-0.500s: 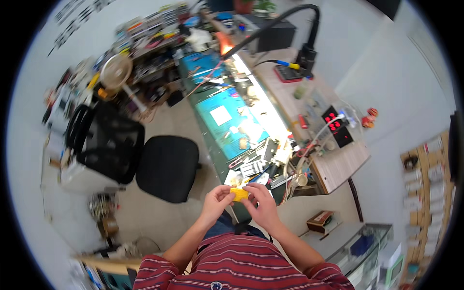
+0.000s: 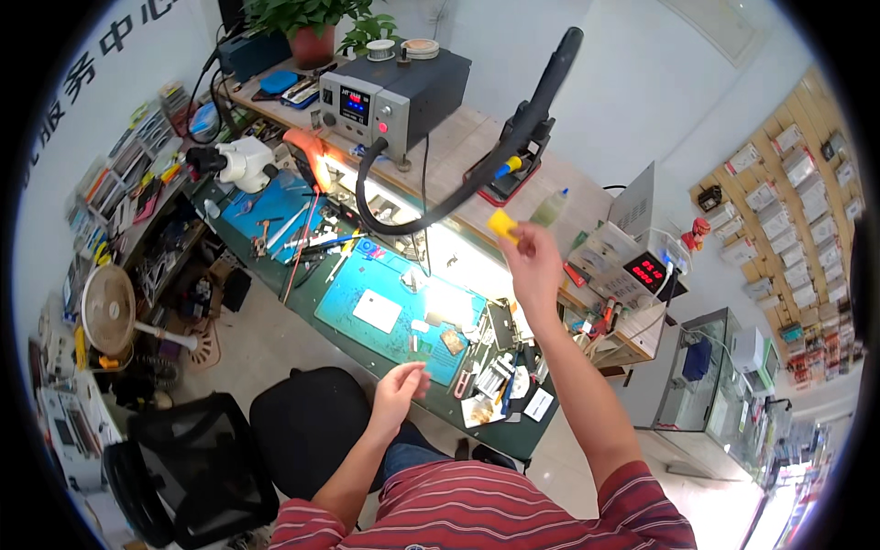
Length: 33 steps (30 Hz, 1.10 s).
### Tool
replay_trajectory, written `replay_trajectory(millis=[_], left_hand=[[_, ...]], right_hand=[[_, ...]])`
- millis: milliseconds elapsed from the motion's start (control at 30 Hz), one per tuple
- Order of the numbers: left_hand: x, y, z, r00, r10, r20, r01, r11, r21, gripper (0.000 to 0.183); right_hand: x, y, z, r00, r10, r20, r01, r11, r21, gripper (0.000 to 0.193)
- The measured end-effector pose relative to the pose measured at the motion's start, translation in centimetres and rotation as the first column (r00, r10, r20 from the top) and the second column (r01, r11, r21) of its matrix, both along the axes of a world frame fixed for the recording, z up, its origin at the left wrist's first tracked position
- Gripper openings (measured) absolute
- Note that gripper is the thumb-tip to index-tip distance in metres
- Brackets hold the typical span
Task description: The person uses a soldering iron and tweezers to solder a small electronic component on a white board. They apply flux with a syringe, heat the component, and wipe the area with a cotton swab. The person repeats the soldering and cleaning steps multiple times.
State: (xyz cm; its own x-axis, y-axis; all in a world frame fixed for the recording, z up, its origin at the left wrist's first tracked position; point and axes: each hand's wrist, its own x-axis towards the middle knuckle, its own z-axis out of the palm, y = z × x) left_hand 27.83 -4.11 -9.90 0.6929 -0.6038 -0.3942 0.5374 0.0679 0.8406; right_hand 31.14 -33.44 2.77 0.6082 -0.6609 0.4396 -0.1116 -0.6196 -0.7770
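My right hand point(image 2: 534, 261) is raised over the back of the workbench. Between its thumb and fingers it pinches a small yellow sponge point(image 2: 501, 225). Just behind that hand, on the raised wooden shelf, stands a clear squeeze bottle point(image 2: 550, 209) of pale liquid. My left hand point(image 2: 400, 392) hovers by the bench's front edge, near the blue work mat point(image 2: 335, 316). Its fingers are curled in, and nothing shows in them. A white rectangular plate point(image 2: 377, 311) lies on the mat.
A hot air station point(image 2: 390, 101) sits on the shelf, its black hose point(image 2: 477, 179) arching over the bench. To the right is a power supply point(image 2: 632, 266) with red digits. Tools and parts point(image 2: 495, 380) clutter the bench's right end. A black chair point(image 2: 312, 417) stands front left.
The sponge was between both hands close to my body. My right hand has carried it forward and right, while my left hand let go and shifted slightly left. The view has turned.
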Motion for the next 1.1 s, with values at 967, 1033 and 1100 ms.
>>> replay_trajectory(millis=[967,1033,1100], left_hand=[[28.8,3.3,5.8,0.872,-0.302,0.386,0.292,0.953,0.087,0.017],[29.8,3.6,4.9,0.858,-0.415,0.302,0.394,0.910,0.131,0.018],[30.4,3.6,4.4,0.814,-0.526,0.247,0.491,0.850,0.192,0.019]], right_hand=[[16.8,-2.2,-0.3,0.862,-0.500,0.086,0.500,0.809,-0.309,0.018],[16.8,-1.5,0.4,0.850,-0.524,0.048,0.505,0.787,-0.353,0.020],[16.8,-0.3,1.5,0.820,-0.573,0.021,0.520,0.728,-0.447,0.020]])
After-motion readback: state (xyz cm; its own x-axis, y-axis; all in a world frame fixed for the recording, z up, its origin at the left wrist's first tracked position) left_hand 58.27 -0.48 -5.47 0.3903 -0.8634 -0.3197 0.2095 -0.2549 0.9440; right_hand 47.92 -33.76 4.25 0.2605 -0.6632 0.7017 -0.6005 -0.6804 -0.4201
